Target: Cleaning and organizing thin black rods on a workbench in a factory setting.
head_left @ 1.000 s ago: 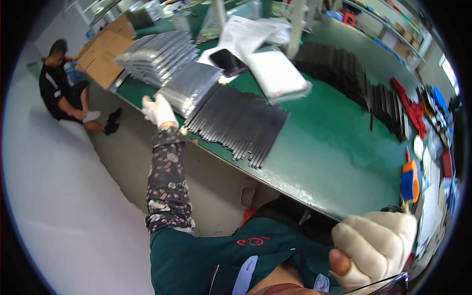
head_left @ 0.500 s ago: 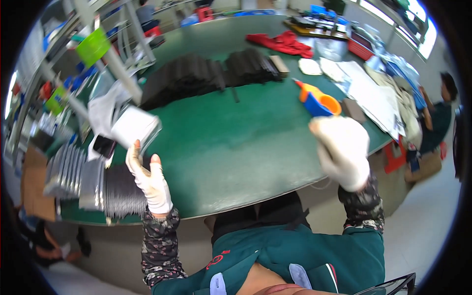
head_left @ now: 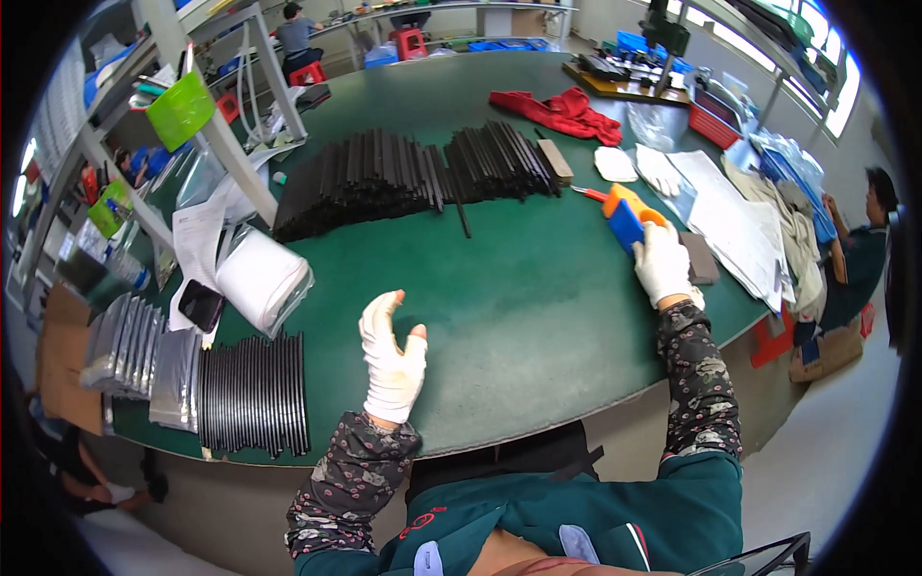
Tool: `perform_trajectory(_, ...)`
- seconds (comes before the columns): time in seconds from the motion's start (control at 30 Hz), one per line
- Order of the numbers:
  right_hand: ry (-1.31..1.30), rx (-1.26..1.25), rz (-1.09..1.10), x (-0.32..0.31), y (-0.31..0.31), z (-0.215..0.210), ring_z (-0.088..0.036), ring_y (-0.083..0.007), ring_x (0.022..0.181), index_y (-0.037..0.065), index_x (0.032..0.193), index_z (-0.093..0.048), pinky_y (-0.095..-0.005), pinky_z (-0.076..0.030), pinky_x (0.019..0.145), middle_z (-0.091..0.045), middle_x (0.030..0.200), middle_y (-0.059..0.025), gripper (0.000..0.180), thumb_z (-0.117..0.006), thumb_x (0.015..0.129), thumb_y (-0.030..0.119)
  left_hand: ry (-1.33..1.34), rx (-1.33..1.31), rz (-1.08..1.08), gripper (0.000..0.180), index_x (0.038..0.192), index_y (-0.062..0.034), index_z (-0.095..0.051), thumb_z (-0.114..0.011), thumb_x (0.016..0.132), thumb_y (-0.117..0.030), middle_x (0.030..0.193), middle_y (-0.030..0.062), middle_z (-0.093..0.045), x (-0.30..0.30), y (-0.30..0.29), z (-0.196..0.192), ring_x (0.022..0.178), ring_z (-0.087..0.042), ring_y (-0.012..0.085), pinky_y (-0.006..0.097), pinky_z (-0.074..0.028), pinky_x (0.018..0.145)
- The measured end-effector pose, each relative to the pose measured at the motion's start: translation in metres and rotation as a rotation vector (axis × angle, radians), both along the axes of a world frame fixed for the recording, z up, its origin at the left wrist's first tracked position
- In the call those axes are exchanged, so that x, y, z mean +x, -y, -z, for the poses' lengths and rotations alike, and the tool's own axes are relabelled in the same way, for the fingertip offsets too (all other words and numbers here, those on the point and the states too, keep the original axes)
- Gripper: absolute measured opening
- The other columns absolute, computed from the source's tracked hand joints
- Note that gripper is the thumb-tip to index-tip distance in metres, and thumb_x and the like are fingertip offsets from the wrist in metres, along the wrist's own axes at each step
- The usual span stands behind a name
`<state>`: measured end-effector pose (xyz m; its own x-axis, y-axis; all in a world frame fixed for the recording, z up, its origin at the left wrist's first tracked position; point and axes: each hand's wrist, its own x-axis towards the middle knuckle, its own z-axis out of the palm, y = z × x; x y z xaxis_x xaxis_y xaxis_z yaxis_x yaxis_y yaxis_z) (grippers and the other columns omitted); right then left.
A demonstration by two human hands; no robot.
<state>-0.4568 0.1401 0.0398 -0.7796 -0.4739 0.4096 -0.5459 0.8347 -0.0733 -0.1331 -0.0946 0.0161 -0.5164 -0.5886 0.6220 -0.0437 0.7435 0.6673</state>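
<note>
Nearest are dark sleeves (head_left: 706,379) with little flowers on them. By the near edge of the green counter (head_left: 499,317), over on the left, black sticks (head_left: 252,396) lie side by side, next to grey packs (head_left: 178,379) in clear plastic. The left hand (head_left: 392,363), in a white glove, is over the counter and holds nothing. Its fingers are bent a bit and spread away from the thumb. Left of it are a white pack (head_left: 261,274) and a black phone (head_left: 201,306).

A little farther in, the white-gloved right hand (head_left: 663,264) is at an orange and blue tool (head_left: 627,228) on the counter's right side. Its fingers bend against the tool, but I can't tell if they pinch it. A grey-brown block (head_left: 699,257) sits just beside that hand.

Farther back are two dark heaps of sticks (head_left: 370,173), then a red cloth (head_left: 557,113). Way at the back, somebody (head_left: 298,43) sits on a red stool (head_left: 307,74).
</note>
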Motion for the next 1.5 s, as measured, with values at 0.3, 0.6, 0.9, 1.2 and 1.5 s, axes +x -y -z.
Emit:
perform_trajectory(0.3, -0.21, -0.158, -0.621, 0.013, 0.11, -0.053, -0.058, -0.0317, 0.101, 0.004, 0.114, -0.057, -0.041, -0.047, 0.085, -0.062, 0.103, -0.0141, 0.046, -0.07, 0.075, 0.025, 0.084, -0.067, 0.102, 0.058, 0.123, -0.0019, -0.049, -0.066, 0.068, 0.001, 0.119, 0.0165, -0.053, -0.003, -0.018, -0.02, 0.11, -0.049, 0.0347, 0.041, -0.04, 0.097)
perform_trajectory(0.6, 0.261, 0.044, -0.814, 0.072, 0.205, -0.006, -0.065, -0.0356, 0.087, 0.006, 0.105, -0.054, -0.0438, -0.051, 0.076, -0.066, 0.093, -0.0184, 0.023, -0.059, 0.083, 0.013, 0.08, -0.003, 0.166, 0.057, 0.12, -0.0012, -0.051, -0.066, 0.065, 0.005, 0.117, 0.0161, -0.055, 0.005, -0.021, -0.032, 0.105, -0.053, 0.0338, 0.039, -0.044, 0.091)
perform_trajectory(0.9, -0.092, -0.249, -0.802, 0.038, 0.259, 0.003, -0.064, -0.0328, 0.073, 0.008, 0.089, -0.056, -0.0421, -0.05, 0.064, -0.062, 0.077, -0.0135, 0.008, -0.058, 0.082, 0.008, 0.092, -0.068, 0.216, 0.053, 0.118, -0.0037, -0.054, -0.068, 0.067, -0.005, 0.116, 0.0134, -0.056, 0.011, -0.021, -0.037, 0.103, -0.054, 0.0336, 0.042, -0.045, 0.091)
perform_trajectory(1.2, 0.062, 0.185, -0.523, -0.045, 0.355, -0.052, -0.058, -0.0305, 0.113, 0.015, 0.122, -0.062, -0.0443, -0.047, 0.094, -0.061, 0.119, -0.0129, 0.041, -0.059, 0.087, 0.037, 0.2, -0.006, 0.25, 0.045, 0.115, -0.0034, -0.055, -0.068, 0.072, -0.011, 0.113, 0.0121, -0.059, 0.012, -0.021, -0.039, 0.104, -0.055, 0.0317, 0.042, -0.046, 0.09)
perform_trajectory(1.5, 0.321, 0.342, -0.461, -0.088, 0.384, -0.038, -0.06, -0.0317, 0.111, 0.012, 0.118, -0.065, -0.039, -0.047, 0.096, -0.065, 0.118, -0.013, 0.048, -0.064, 0.082, 0.043, 0.253, 0.059, 0.304, 0.039, 0.113, -0.0047, -0.054, -0.068, 0.077, -0.01, 0.111, 0.0105, -0.059, 0.008, -0.011, -0.039, 0.098, -0.058, 0.0298, 0.039, -0.049, 0.083)
